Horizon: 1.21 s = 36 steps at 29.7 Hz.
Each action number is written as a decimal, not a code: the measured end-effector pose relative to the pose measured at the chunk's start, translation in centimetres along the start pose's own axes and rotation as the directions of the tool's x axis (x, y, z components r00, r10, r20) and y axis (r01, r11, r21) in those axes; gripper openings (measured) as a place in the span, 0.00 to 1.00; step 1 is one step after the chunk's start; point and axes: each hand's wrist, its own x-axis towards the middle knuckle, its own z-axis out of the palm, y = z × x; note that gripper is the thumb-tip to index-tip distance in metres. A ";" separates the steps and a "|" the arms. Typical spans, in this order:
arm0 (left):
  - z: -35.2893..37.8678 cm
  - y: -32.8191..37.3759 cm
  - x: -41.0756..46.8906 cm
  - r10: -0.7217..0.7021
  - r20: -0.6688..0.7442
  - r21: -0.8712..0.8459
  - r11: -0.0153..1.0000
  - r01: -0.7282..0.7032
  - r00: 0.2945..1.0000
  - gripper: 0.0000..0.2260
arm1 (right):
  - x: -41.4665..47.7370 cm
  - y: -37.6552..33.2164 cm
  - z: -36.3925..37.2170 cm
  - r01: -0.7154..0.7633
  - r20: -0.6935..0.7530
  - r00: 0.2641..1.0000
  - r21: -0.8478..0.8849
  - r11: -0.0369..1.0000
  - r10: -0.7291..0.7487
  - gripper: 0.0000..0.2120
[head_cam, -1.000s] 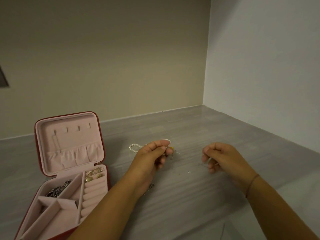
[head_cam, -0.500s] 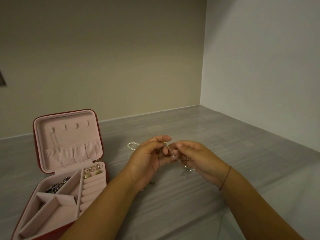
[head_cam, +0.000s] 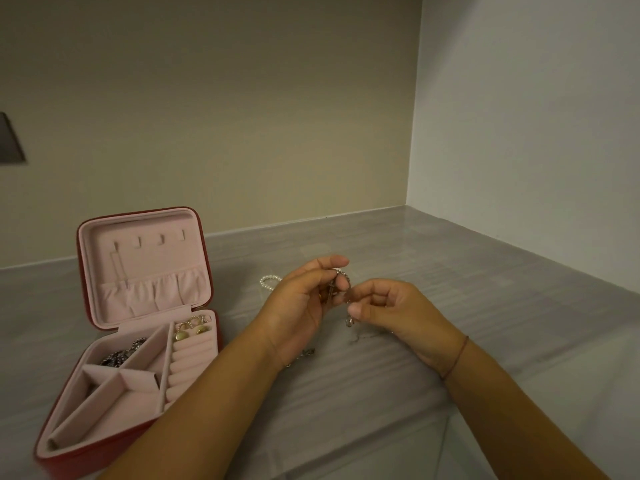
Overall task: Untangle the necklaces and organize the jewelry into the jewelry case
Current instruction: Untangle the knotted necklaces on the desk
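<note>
My left hand (head_cam: 301,303) and my right hand (head_cam: 398,313) meet over the grey counter, both pinching a thin tangled necklace (head_cam: 341,289). A small pendant (head_cam: 348,321) dangles below my right thumb. A pearl strand (head_cam: 268,282) lies on the counter behind my left hand, partly hidden by it. A bit of silver chain (head_cam: 308,353) shows under my left wrist. The red jewelry case (head_cam: 86,341) stands open at the left, pink inside, with gold earrings (head_cam: 190,329) on the ring rolls and a dark chain (head_cam: 117,356) in one compartment.
The counter (head_cam: 450,271) runs into a corner, with a beige wall behind and a white wall on the right. A dark panel (head_cam: 10,140) sits on the wall at the far left edge.
My right hand moved left from its own spot to meet my left hand, and now both pinch the necklace close together. The pendant hangs lower than before.
</note>
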 end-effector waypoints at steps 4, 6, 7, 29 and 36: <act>-0.2 -0.2 -0.1 -0.004 -0.001 0.095 0.995 0.004 1.000 0.11 | -0.1 -0.1 0.0 0.080 -0.046 0.996 0.021 0.997 -0.079 0.04; -0.2 -0.4 -0.2 -0.020 -0.009 0.118 0.993 0.021 1.000 0.11 | -0.2 -0.2 -0.2 0.112 -0.078 0.991 0.036 0.993 -0.108 0.04; -0.1 -0.4 -0.2 -0.029 -0.014 0.126 0.992 0.030 0.999 0.11 | -0.2 -0.3 -0.3 0.120 -0.098 0.989 0.050 0.992 -0.115 0.03; -0.3 -2.0 -0.1 0.063 -0.171 0.436 0.900 0.018 0.983 0.10 | -0.1 -0.7 -2.1 0.139 -0.172 0.983 0.505 0.852 -0.058 0.05; -0.4 -1.9 -0.3 0.084 -0.175 0.348 0.937 -0.018 0.981 0.09 | 0.0 -0.6 -2.0 0.157 -0.216 0.975 0.544 0.825 -0.043 0.03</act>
